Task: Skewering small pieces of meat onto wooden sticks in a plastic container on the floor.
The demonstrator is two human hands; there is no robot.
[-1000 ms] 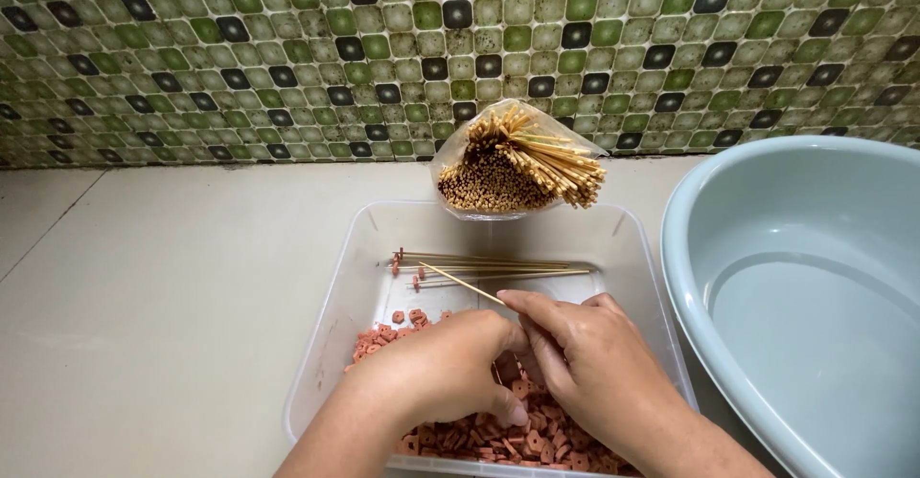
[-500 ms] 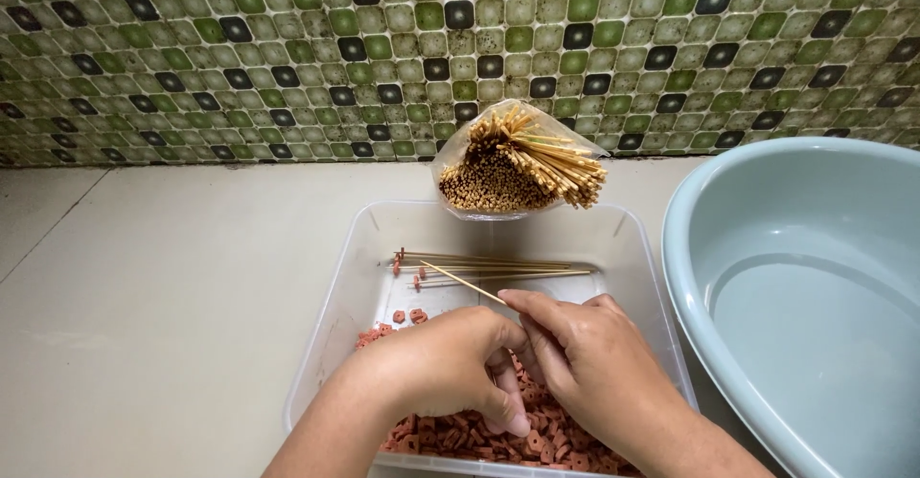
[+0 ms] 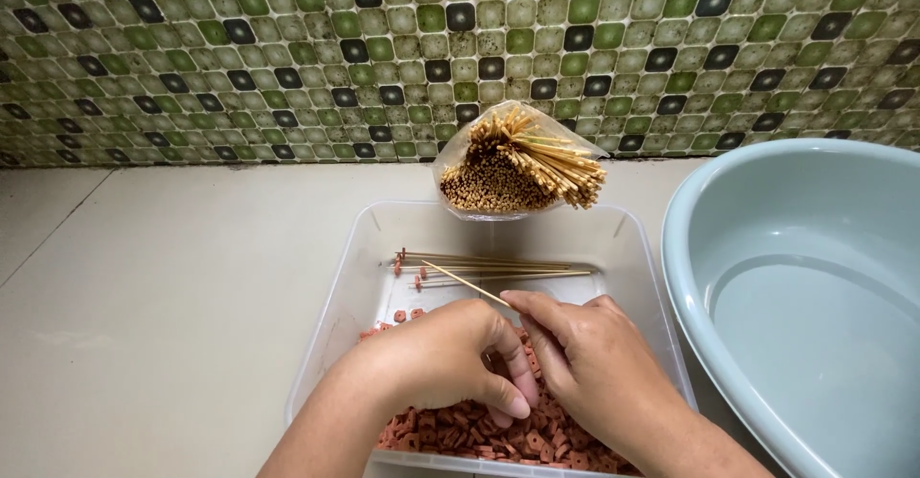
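Observation:
A clear plastic tub [image 3: 331, 306] on the counter holds a heap of small reddish sausage pieces [image 3: 479, 430] at its near end. My right hand [image 3: 594, 363] pinches a thin bamboo skewer [image 3: 465, 284] that points up and to the left. My left hand [image 3: 450, 358] is curled over the heap, its fingertips closed against the pieces beside the skewer's lower end; what they pinch is hidden. A few skewers with a piece on the tip [image 3: 489, 267] lie across the tub's far half. A clear bag of bamboo skewers [image 3: 517, 167] leans at the tub's far edge.
A large pale blue basin [image 3: 815, 286] stands right of the tub, close to my right forearm. A wall of green and black mosaic tiles [image 3: 287, 56] rises behind. The beige counter [image 3: 163, 286] stretches to the left.
My left hand has shifted slightly over the pieces, its thumb now lower on the heap. The right hand and its skewer have hardly moved.

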